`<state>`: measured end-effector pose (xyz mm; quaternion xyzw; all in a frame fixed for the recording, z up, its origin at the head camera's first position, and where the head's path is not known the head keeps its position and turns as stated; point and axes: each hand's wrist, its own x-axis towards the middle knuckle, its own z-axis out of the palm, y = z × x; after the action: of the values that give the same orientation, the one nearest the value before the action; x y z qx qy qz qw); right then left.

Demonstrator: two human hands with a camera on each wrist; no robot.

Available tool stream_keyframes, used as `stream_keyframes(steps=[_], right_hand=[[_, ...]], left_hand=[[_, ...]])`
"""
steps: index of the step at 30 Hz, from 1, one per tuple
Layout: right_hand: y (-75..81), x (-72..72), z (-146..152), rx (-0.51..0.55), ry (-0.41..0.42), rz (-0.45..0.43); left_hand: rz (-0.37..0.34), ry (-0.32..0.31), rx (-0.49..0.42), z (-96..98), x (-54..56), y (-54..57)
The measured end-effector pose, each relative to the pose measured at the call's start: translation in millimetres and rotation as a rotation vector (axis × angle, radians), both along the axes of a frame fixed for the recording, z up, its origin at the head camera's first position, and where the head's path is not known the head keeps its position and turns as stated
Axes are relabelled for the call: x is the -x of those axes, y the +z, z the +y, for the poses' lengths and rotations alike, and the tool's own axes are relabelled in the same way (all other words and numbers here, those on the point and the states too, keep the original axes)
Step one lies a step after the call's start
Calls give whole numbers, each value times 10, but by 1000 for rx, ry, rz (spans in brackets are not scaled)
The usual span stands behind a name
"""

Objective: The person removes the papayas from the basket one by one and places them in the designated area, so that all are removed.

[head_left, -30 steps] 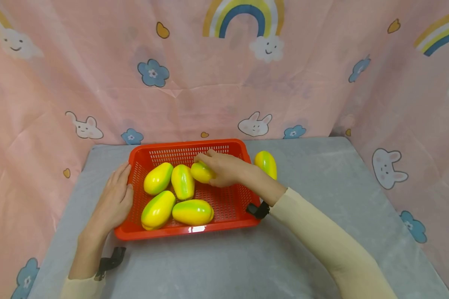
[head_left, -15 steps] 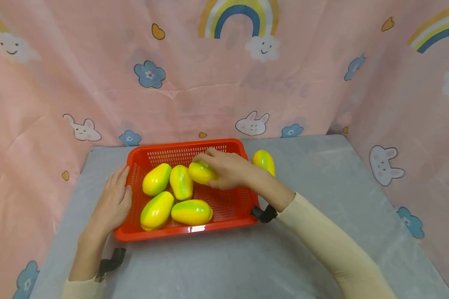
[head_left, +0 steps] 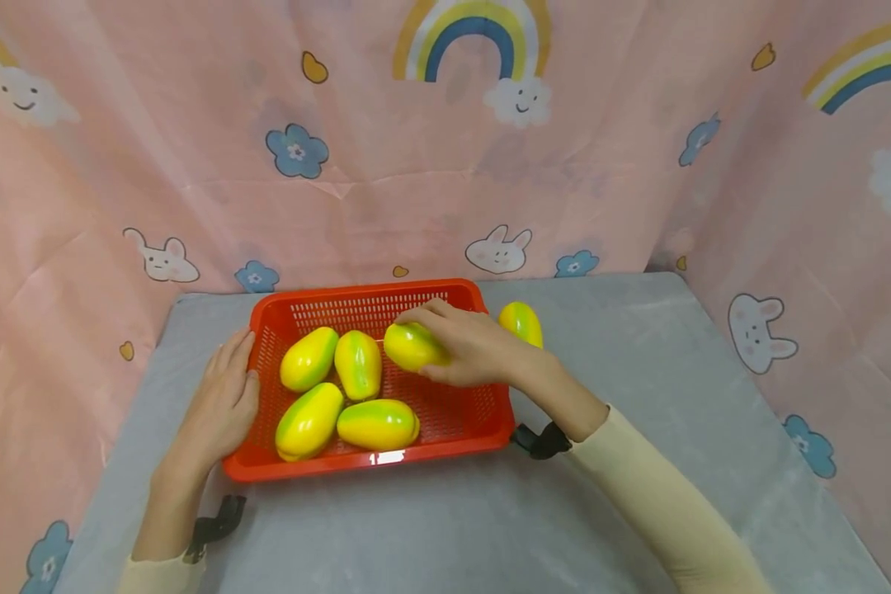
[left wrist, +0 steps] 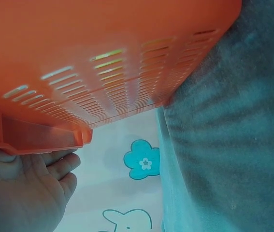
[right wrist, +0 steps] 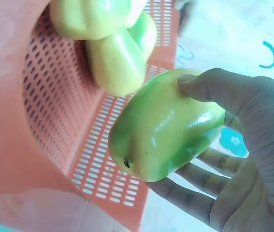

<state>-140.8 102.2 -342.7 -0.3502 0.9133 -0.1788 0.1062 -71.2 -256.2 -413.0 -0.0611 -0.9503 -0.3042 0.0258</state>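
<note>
On grey worktop, fruit is clamped by right fingers, basket touched by extended left fingers; fruit could be dropped if glossy skin slips.

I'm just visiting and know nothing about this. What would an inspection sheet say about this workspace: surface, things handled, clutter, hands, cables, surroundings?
Surface: grey cloth, slightly creased.
Job's things: red basket with four yellow-green fruits lying in it; a loose fruit on the cloth to its right, partly hidden by the right arm; a held fruit.
Clutter: nothing seen.
Left hand: touches the basket's left rim.
Right hand: grips the held fruit between thumb and fingers.
Cables: nothing seen.
Surroundings: pink curtain printed with rainbows, flowers and rabbits.
</note>
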Motion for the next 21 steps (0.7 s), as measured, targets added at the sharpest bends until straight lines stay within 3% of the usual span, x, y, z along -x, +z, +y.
stream_keyframes(steps=[10, 21], right_hand=[[30, -65, 237, 169, -42, -28], [-67, -118, 442, 303, -54, -6]], left_hand=[[-20, 15, 8, -7, -9, 0], [-32, 24, 2, 1, 11, 15]])
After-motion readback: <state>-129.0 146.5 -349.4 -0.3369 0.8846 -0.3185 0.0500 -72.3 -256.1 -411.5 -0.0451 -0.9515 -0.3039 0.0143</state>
